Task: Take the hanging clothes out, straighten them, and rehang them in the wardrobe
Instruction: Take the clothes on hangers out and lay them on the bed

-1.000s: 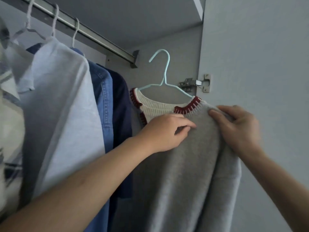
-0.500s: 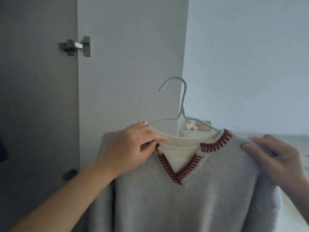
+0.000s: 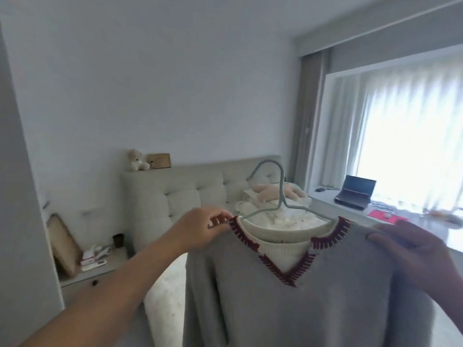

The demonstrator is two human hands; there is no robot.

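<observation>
The sweater [image 3: 313, 301] is showing soft, matt grey knit; the hanger [image 3: 281, 194] is looking smooth, pale-coated; the headboard [image 3: 180, 196] is showing tufted cloth.

Grey knit sweater [image 3: 313, 296] on a pale blue wire hanger [image 3: 280, 204], held up before the bed.

The left hand [image 3: 200, 229] pinches the sweater's left shoulder, the right hand [image 3: 411, 251] grips its right shoulder. Behind stands the tufted grey headboard [image 3: 180, 194], a small cream teddy bear [image 3: 136, 160] on its top edge; a low bedside table [image 3: 105, 269] sits left of it, an open dark laptop [image 3: 355, 194] on the window ledge [image 3: 325, 201] at right.

The sweater [image 3: 313, 296] runs off the bottom edge; nightstand clutter [image 3: 95, 257] is blurred.
</observation>
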